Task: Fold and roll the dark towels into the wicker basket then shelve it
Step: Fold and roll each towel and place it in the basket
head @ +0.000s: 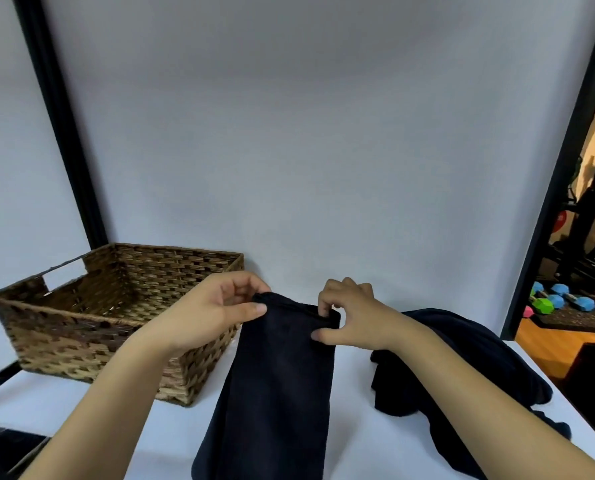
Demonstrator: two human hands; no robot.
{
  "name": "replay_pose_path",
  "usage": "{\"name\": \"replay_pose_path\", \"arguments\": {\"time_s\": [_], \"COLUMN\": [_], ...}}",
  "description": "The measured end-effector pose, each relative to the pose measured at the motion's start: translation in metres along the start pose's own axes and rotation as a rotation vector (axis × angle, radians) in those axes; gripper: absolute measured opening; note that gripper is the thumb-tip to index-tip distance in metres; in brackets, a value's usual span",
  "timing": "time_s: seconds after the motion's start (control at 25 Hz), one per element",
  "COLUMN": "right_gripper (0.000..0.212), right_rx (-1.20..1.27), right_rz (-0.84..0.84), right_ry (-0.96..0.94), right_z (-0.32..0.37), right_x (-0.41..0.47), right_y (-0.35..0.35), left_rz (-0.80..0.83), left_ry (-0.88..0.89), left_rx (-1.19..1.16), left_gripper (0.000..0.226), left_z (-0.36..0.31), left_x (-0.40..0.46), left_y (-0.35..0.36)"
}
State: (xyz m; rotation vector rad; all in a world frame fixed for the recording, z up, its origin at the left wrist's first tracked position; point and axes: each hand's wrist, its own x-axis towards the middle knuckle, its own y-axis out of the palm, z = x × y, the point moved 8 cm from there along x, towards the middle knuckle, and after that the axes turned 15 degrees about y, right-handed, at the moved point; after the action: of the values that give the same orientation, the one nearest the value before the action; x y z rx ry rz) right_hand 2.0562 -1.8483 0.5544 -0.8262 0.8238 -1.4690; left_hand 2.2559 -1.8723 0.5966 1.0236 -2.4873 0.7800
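A dark navy towel [275, 386], folded into a long narrow strip, lies on the white table [91, 403] and runs from its far end toward me. My left hand [216, 311] pinches the strip's far left corner between thumb and fingers. My right hand [349, 315] pinches the far right corner. Both corners are lifted a little. The brown wicker basket [81, 323] stands to the left of the strip, and nothing shows inside it. A heap of further dark towels [462, 368] lies crumpled to the right, partly hidden by my right forearm.
A plain grey wall rises behind the table. A black post [64, 133] stands at the back left and another [559, 188] at the right. Beyond the right post are coloured dumbbells [556, 299] on a wooden floor. The table's right edge runs close to the towel heap.
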Motion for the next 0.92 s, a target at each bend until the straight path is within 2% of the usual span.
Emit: {"name": "replay_pose_path", "arguments": {"time_s": [0.2,0.48,0.6,0.72,0.84,0.92], "right_gripper": [0.02,0.024,0.03,0.029,0.031,0.029], "right_rx": [0.197,0.006,-0.179,-0.092,0.017,0.025], "right_rz": [-0.01,-0.113,-0.297,-0.494,-0.431,-0.431], "right_ry": [-0.047,0.065,0.006,-0.027,0.031,0.066], "right_z": [0.001,-0.001,0.012,0.026,0.029,0.034], "right_x": [-0.008,-0.013,-0.016,-0.03,-0.021,-0.002], "right_y": [-0.011,-0.044,-0.068,-0.115,-0.139,-0.15], "left_rz": [-0.177,-0.243,-0.284,-0.397,-0.413,-0.393], "left_ry": [0.004,-0.012,-0.02,0.044,0.048,-0.014], "left_rx": [0.074,0.223,0.308,0.353,0.328,0.396], "left_gripper": [0.011,0.008,0.01,0.013,0.016,0.017], "left_z": [-0.009,-0.02,-0.026,-0.046,-0.057,-0.055], "left_x": [0.001,0.011,0.02,0.033,0.052,0.075], "left_y": [-0.028,-0.041,-0.048,-0.059,-0.064,-0.072]}}
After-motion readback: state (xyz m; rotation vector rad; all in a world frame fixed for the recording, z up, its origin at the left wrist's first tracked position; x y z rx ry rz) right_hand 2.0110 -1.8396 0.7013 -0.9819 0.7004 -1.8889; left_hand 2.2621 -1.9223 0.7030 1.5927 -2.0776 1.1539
